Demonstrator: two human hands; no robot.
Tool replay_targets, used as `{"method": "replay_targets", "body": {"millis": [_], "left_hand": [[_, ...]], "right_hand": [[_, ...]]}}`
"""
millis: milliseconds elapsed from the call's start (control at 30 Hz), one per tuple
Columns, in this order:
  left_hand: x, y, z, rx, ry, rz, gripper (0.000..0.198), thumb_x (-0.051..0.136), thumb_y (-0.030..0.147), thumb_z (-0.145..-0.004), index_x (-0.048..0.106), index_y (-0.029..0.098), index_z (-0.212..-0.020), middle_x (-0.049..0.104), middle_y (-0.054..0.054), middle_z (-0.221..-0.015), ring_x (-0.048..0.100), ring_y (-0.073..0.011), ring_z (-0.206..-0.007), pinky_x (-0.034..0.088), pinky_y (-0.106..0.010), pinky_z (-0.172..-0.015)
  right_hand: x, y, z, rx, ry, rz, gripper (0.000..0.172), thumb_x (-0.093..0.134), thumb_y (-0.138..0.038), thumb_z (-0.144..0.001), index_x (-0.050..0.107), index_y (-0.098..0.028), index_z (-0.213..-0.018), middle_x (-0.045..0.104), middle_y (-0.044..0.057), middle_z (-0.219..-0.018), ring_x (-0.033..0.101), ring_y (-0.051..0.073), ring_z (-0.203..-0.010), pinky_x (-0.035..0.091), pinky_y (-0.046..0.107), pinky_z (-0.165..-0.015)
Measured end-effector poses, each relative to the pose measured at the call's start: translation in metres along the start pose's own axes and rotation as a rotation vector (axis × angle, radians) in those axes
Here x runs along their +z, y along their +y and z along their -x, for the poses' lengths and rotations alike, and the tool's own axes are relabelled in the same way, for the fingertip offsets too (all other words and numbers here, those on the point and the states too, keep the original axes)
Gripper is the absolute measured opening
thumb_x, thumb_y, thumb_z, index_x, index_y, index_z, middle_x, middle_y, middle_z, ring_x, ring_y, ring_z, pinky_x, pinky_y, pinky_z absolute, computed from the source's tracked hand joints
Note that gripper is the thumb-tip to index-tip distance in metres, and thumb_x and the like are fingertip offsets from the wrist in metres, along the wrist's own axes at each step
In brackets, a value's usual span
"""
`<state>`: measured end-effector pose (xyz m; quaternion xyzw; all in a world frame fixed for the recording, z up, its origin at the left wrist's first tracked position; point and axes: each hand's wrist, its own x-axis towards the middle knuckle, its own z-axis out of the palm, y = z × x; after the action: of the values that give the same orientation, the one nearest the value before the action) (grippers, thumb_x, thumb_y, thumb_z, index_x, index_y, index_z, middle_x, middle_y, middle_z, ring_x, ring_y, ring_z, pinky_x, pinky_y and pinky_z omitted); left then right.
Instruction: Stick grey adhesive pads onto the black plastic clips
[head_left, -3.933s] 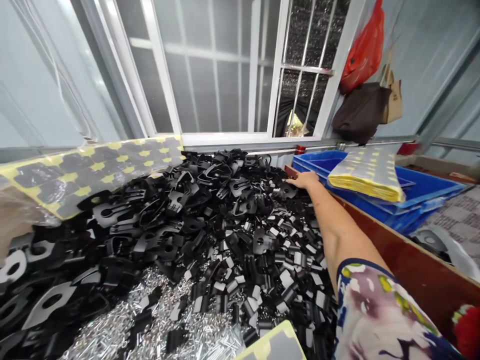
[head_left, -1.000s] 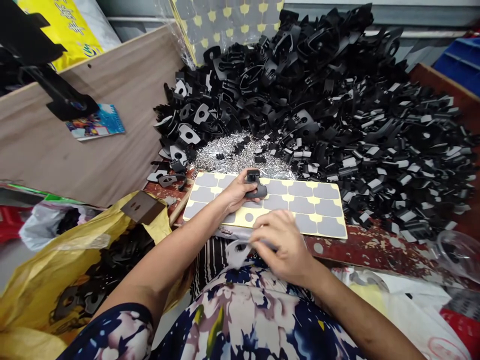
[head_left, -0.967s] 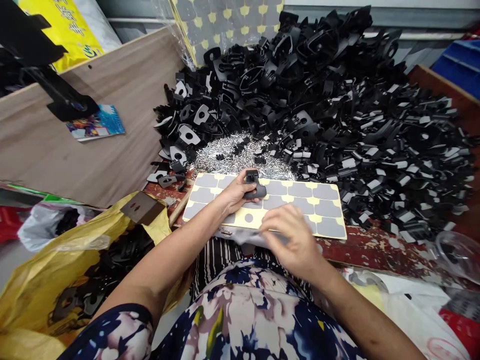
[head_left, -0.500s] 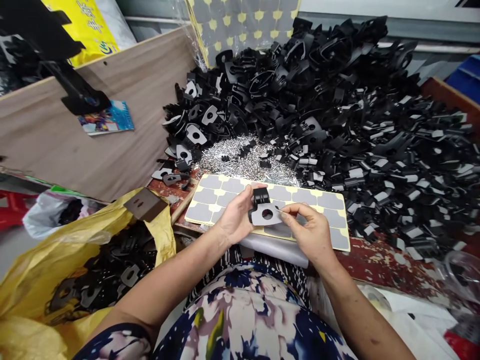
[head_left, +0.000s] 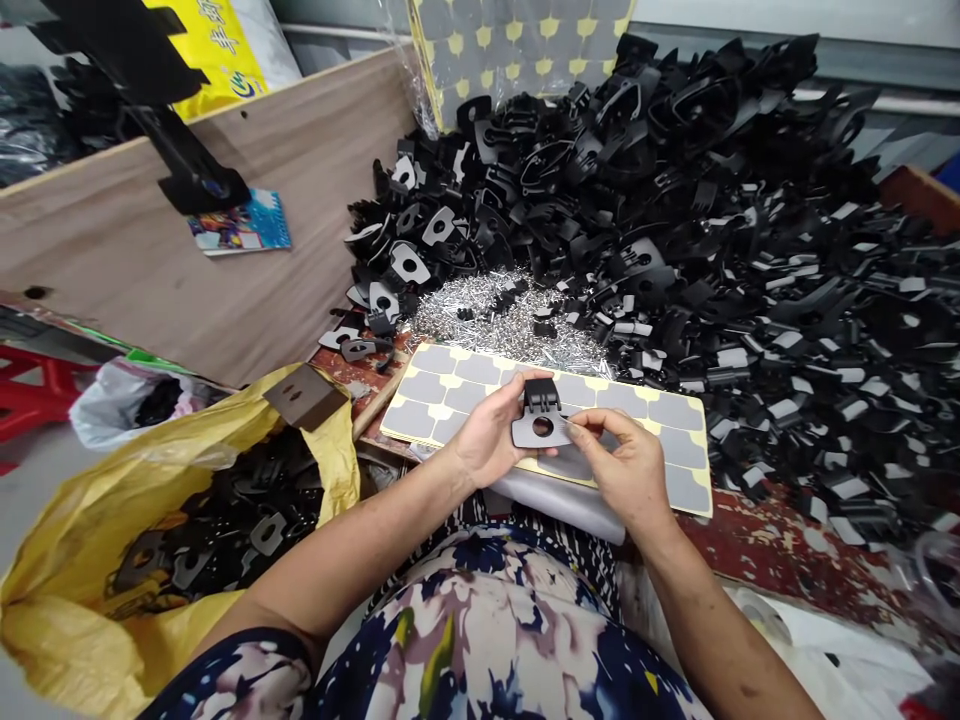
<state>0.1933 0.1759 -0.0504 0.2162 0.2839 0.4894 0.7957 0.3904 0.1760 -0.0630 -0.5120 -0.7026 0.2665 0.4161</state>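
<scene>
My left hand (head_left: 487, 435) is closed on a black plastic clip (head_left: 528, 432), which has a grey face and a round hole. The fingers support it from behind and its hinged part points away from me. At the clip's right edge, my right hand (head_left: 626, 465) pinches a thin metal pin (head_left: 568, 420) between thumb and forefinger; the pin's far end is too small to make out. Beneath both hands lies a stack of sheets of grey stickers (head_left: 420, 385) with yellow backing. Just behind the sheets is a heap of small metal pins (head_left: 480, 335).
Black plastic parts (head_left: 600, 170) form a large pile at the back and right. A wooden board (head_left: 285, 190) stands on the left. Below it, a yellow sack (head_left: 67, 530) contains more black parts, with a brown block (head_left: 304, 395) at its rim.
The view has shifted slightly, so the surroundings sit further right. The clip's grey face has tilted and looks darker. Both hands keep their grips, with the right fingers still at the clip's edge.
</scene>
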Motion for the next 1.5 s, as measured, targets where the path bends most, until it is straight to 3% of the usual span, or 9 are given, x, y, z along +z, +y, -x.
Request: {"method": "replay_targets", "body": {"millis": [233,567,733,833,967,1200,1367,1433,1500], "left_hand": [[0.004,-0.005,0.005,0.045,0.012,-0.097,0.063,0.084,0.023,-0.073,0.057,0.031,-0.129,0.061,-0.004,-0.106,0.062,-0.0207,-0.09,0.059,-0.033,-0.074],[-0.008,-0.033,-0.006,0.543,0.254,-0.494,0.048,0.087,0.027,-0.082,0.055,0.03,-0.118,0.055,0.003,-0.091,0.055,-0.0141,-0.082,0.047,-0.025,-0.077],[-0.012,-0.03,-0.007,0.545,0.316,-0.459,0.05,0.087,0.025,-0.081,0.052,0.031,-0.116,0.061,0.003,-0.092,0.058,-0.0123,-0.079,0.051,-0.023,-0.075],[-0.01,-0.02,-0.008,0.492,0.336,-0.378,0.054,0.088,0.026,-0.077,0.049,0.032,-0.115,0.06,0.005,-0.088,0.057,-0.0113,-0.069,0.052,-0.023,-0.062],[-0.005,-0.003,-0.005,0.422,0.277,-0.369,0.061,0.09,0.025,-0.073,0.049,0.032,-0.117,0.06,0.006,-0.085,0.057,-0.0111,-0.065,0.051,-0.022,-0.055],[-0.003,0.001,0.021,0.256,0.131,-0.737,0.068,0.084,0.008,-0.07,0.057,0.032,-0.128,0.067,0.002,-0.093,0.061,-0.014,-0.075,0.048,-0.022,-0.067],[-0.012,0.078,0.023,-0.067,0.22,-0.775,0.073,0.085,0.006,-0.066,0.063,0.032,-0.132,0.073,-0.001,-0.096,0.07,-0.0238,-0.081,0.056,-0.03,-0.066],[-0.014,0.14,0.016,0.224,0.407,-0.687,0.073,0.078,0.001,-0.071,0.058,0.03,-0.135,0.074,0.001,-0.099,0.073,-0.0238,-0.091,0.061,-0.039,-0.081],[-0.013,0.197,0.01,0.547,0.396,-0.501,0.054,0.056,0.005,-0.088,0.052,0.027,-0.138,0.074,0.004,-0.11,0.071,-0.0254,-0.115,0.057,-0.052,-0.098]], "right_hand": [[0.001,-0.011,0.0,-0.136,0.015,0.163,0.014,0.067,-0.029,-0.099,0.074,-0.026,-0.087,0.076,-0.001,-0.083,0.065,0.022,-0.079,0.041,0.041,-0.086],[0.025,-0.027,0.01,-0.363,0.135,0.45,0.005,0.061,-0.023,-0.104,0.065,-0.025,-0.102,0.077,0.003,-0.088,0.062,0.024,-0.082,0.037,0.045,-0.091],[0.023,-0.02,0.017,-0.407,0.321,0.48,0.052,0.07,-0.027,-0.098,0.051,-0.025,-0.147,0.07,0.015,-0.127,0.061,0.035,-0.113,0.042,0.052,-0.099],[0.008,-0.017,0.015,-0.323,0.373,0.449,0.062,0.078,-0.037,-0.093,0.051,-0.026,-0.147,0.051,0.022,-0.152,0.049,0.043,-0.138,0.043,0.059,-0.108],[0.001,-0.016,0.006,-0.124,0.058,0.079,0.019,0.055,-0.034,-0.107,0.068,-0.026,-0.118,0.072,0.011,-0.116,0.068,0.029,-0.111,0.053,0.046,-0.097],[0.018,-0.019,-0.006,0.068,-0.307,-0.25,0.023,0.057,-0.031,-0.101,0.063,-0.022,-0.081,0.069,-0.001,-0.078,0.064,0.017,-0.073,0.049,0.027,-0.067],[-0.022,-0.011,-0.04,0.027,-0.575,0.031,0.018,0.062,-0.016,-0.096,0.076,-0.025,-0.089,0.079,-0.004,-0.085,0.07,0.017,-0.075,0.048,0.028,-0.071],[-0.041,-0.003,-0.072,-0.018,-0.419,0.205,0.02,0.063,-0.013,-0.096,0.077,-0.025,-0.089,0.079,-0.001,-0.09,0.07,0.019,-0.081,0.049,0.031,-0.076],[-0.053,0.006,-0.111,-0.115,-0.176,0.423,0.018,0.064,-0.012,-0.097,0.078,-0.023,-0.095,0.079,0.003,-0.1,0.068,0.022,-0.093,0.049,0.034,-0.084]]}}
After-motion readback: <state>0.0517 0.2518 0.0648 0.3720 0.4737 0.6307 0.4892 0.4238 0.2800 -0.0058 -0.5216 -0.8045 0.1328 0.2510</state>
